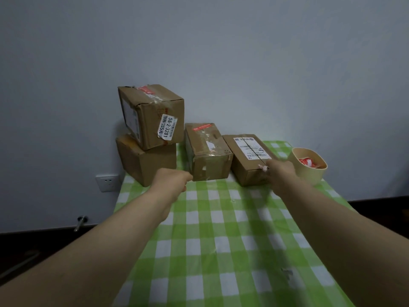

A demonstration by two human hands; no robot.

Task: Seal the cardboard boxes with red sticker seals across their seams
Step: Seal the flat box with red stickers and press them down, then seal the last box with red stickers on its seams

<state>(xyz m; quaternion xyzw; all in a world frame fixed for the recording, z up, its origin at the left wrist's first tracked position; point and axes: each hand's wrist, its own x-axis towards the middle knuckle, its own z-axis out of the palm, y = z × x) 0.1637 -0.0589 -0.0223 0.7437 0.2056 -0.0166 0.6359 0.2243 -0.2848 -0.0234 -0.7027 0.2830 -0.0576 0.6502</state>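
Note:
Several cardboard boxes stand at the far end of the green checked table (221, 229). At the left, a tilted box (152, 116) with a red seal on top rests on a lower box (146, 161). A middle box (207, 151) carries a red seal across its far top. The right box (250, 158) has a white label split by its open seam and no red seal. My left hand (174, 180) is a fist at the middle box's near left corner. My right hand (280, 171) touches the right box's near top edge; fingertips rest at the seam.
A beige round bowl (314, 173) holding red and white sticker seals (306, 162) stands right of the boxes, close to my right hand. A wall socket (107, 182) and a metal door stop (80, 221) sit low on the wall at the left. Dark floor surrounds the table.

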